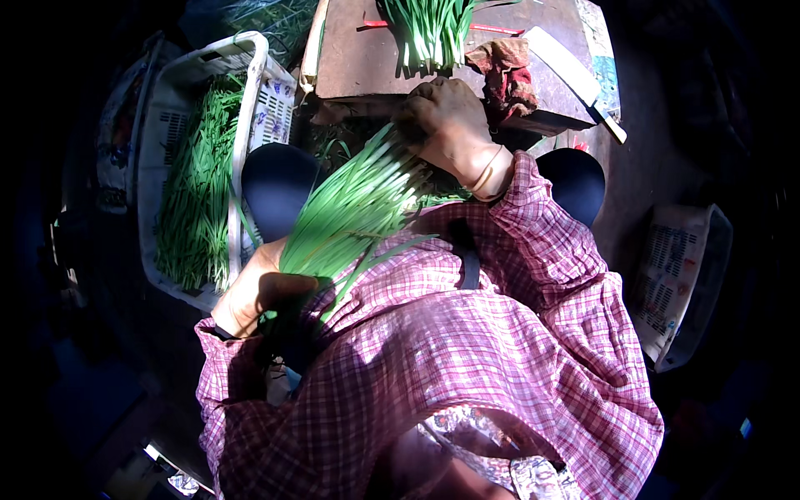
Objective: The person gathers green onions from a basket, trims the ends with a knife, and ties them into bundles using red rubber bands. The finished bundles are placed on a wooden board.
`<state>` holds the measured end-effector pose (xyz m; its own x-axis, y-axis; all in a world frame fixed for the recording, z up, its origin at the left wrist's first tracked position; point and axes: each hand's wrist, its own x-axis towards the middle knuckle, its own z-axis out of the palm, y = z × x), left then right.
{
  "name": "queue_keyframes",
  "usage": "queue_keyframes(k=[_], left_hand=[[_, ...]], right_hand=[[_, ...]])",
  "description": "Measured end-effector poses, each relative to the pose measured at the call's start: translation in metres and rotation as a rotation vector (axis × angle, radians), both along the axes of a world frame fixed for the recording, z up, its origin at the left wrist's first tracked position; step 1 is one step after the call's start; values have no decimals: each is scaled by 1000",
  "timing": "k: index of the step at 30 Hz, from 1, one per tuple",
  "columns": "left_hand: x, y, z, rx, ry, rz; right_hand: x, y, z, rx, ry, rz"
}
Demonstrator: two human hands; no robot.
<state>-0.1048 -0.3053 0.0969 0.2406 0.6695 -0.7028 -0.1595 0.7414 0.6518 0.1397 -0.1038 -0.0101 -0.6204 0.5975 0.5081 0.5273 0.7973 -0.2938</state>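
A bunch of long green leaves with pale stems, like garlic chives, lies slantwise above my lap. My left hand grips its leafy end at the lower left. At the pale stem end, my right hand is closed near the board's front edge; its fingertips are partly hidden, and whether it grips the stems or only touches them is unclear. Beyond it, another chive bunch lies on the wooden board, across a red strip.
A white plastic crate of loose chives stands at the left. A crumpled red and brown cloth and a broad-bladed knife lie on the board, the knife's handle past its right edge. Another crate is at the right.
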Motion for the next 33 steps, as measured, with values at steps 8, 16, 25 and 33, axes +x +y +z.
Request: queue_keyframes(k=[8, 16, 25, 33], left_hand=[[-25, -23, -20, 101, 116, 78], [-14, -22, -18, 50, 185, 98], [-24, -24, -18, 81, 250, 104], [-17, -15, -6, 141, 265, 10]], right_hand=[[59, -3, -8, -643, 245, -251], [-18, -63, 16, -1732, 558, -62], [23, -39, 17, -1496, 824, -19], [-26, -76, 0, -759, 245, 0]])
